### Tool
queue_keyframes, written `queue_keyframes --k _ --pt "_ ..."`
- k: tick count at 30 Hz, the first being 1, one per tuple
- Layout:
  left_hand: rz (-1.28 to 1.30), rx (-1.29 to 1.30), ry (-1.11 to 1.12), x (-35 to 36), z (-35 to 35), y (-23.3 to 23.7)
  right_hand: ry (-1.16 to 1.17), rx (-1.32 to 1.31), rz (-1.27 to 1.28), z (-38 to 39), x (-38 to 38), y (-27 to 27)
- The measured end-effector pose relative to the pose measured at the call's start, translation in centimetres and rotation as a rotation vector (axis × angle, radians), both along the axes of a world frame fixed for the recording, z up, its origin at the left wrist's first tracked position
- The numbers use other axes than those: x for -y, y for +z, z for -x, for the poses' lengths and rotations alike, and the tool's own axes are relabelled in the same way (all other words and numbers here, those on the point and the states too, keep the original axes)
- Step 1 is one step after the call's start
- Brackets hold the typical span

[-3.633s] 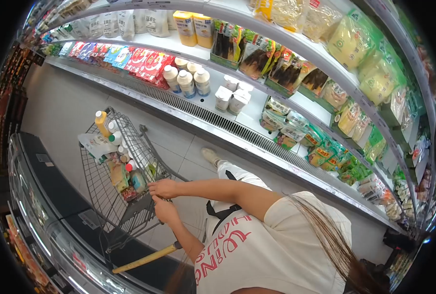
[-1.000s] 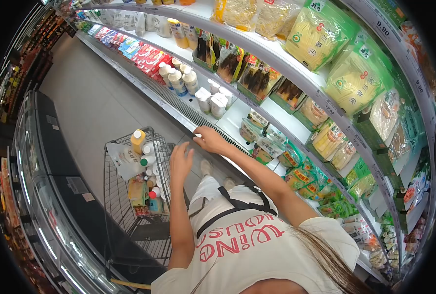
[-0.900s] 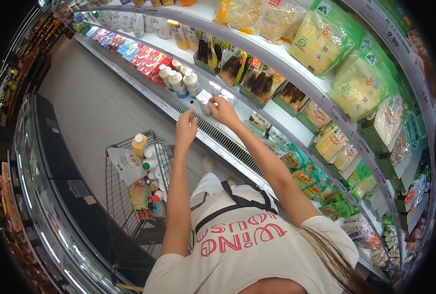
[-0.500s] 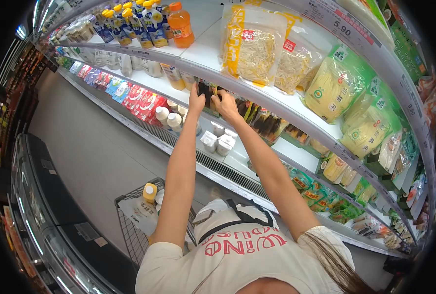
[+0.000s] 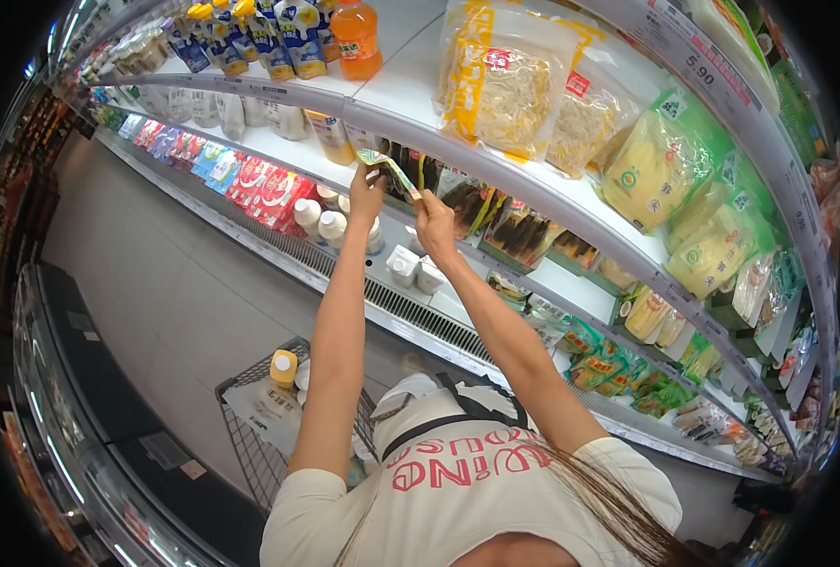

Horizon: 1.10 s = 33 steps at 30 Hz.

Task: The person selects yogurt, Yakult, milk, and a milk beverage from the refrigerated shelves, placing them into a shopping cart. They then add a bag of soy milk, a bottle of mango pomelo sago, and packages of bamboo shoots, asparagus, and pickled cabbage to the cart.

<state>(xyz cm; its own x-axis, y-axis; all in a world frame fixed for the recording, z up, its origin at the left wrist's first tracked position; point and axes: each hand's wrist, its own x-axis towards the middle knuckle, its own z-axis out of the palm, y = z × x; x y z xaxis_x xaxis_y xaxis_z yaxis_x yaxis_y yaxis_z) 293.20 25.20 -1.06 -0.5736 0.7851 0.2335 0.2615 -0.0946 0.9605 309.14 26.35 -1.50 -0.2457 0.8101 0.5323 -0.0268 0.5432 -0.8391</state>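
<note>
Both hands reach into the second shelf, beneath its upper ledge. Between them is a thin flat packet (image 5: 399, 177) with a green, white and yellow face, bent and seen almost edge-on; its contents cannot be made out. My left hand (image 5: 366, 194) has its fingers closed at the packet's left part. My right hand (image 5: 434, 225) pinches its lower right end. Dark packaged food (image 5: 428, 170) stands behind and to the right of the packet. A bottle with a yellowish lower part (image 5: 331, 137) stands just left of it.
White-capped bottles (image 5: 332, 227) and white cartons (image 5: 402, 266) stand on the shelf below. Overhead, the shelf edge (image 5: 373, 118) carries an orange drink bottle (image 5: 358, 42) and noodle-like bags (image 5: 505, 85). A shopping cart (image 5: 240, 444) with a yellow bottle (image 5: 283, 367) is at my left.
The hands have drawn slightly apart, the right one lower. The packet between them has tilted, so its green and yellow face now shows where a dark surface was. The view has shifted slightly.
</note>
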Motion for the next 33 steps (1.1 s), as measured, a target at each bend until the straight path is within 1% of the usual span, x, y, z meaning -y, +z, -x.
queue_keyframes --k 2,4,7,8,9,10,11,13,14,16,17,18,22,23,25,27,28,29,30,31,33 --pt "-0.025 -0.040 0.014 0.1 -0.1 1.2 0.009 -0.043 -0.036 -0.4 0.1 0.9" --pt "-0.077 -0.054 0.018 0.3 -0.3 2.5 0.018 0.020 -0.055 -1.3 0.4 3.1" --pt "-0.149 -0.149 0.017 2.1 -0.8 4.9 0.072 0.073 -0.070 -2.8 1.6 6.8" --pt "-0.156 -0.131 0.077 3.1 -1.4 5.3 0.103 0.091 -0.081 -3.5 1.6 7.7" --pt "-0.136 0.004 0.010 4.4 -1.0 5.3 0.140 0.112 -0.095 -4.1 1.7 8.6" --pt "-0.099 -0.007 -0.007 6.3 -1.9 6.1 0.116 0.053 -0.166 -4.6 2.1 9.5" --pt "-0.064 -0.017 -0.021 8.5 -3.0 7.7 0.159 0.033 -0.091 -5.4 2.7 10.9" --pt "-0.110 0.061 -0.149 12.8 -6.0 9.8 0.254 0.002 0.065 -7.3 4.5 13.1" --pt "-0.064 0.228 -0.201 14.8 -7.1 9.8 0.272 -0.060 0.119 -7.7 5.2 13.1" --pt "-0.101 0.419 -0.197 17.9 -9.8 9.5 0.415 -0.111 0.369 -9.0 6.2 12.7" --pt "-0.123 0.519 -0.187 19.3 -11.5 9.5 0.487 -0.127 0.500 -9.6 6.8 12.4" --pt "-0.112 0.631 -0.111 20.6 -13.5 10.3 0.561 -0.191 0.628 -10.0 7.5 12.3" --pt "-0.146 0.828 0.036 24.5 -19.0 9.2 0.738 -0.230 0.821 -11.4 9.0 8.1" --pt "-0.167 0.863 0.037 25.2 -20.4 8.8 0.702 -0.213 0.828 -12.0 9.7 7.6" --pt "-0.253 0.894 0.124 26.9 -22.6 8.3 0.693 -0.142 0.835 -13.2 11.9 7.6" --pt "-0.260 0.944 0.259 29.0 -24.5 6.0 0.746 0.099 0.740 -14.9 13.8 7.1" --pt "-0.289 0.950 0.324 30.1 -25.6 4.7 0.799 0.243 0.721 -15.8 14.7 6.9" --pt "-0.314 0.954 0.365 31.1 -26.5 3.9 0.874 0.241 0.775 -16.1 16.2 5.5" --pt "-0.354 1.011 0.411 32.4 -27.4 3.9 0.976 0.305 0.828 -16.3 17.4 4.4" --pt "-0.318 1.021 0.474 33.8 -28.3 3.7 1.060 0.367 0.877 -16.6 18.2 3.5" --pt "-0.243 1.048 0.567 36.7 -29.7 3.3 1.175 0.461 0.813 -16.9 20.6 2.4"
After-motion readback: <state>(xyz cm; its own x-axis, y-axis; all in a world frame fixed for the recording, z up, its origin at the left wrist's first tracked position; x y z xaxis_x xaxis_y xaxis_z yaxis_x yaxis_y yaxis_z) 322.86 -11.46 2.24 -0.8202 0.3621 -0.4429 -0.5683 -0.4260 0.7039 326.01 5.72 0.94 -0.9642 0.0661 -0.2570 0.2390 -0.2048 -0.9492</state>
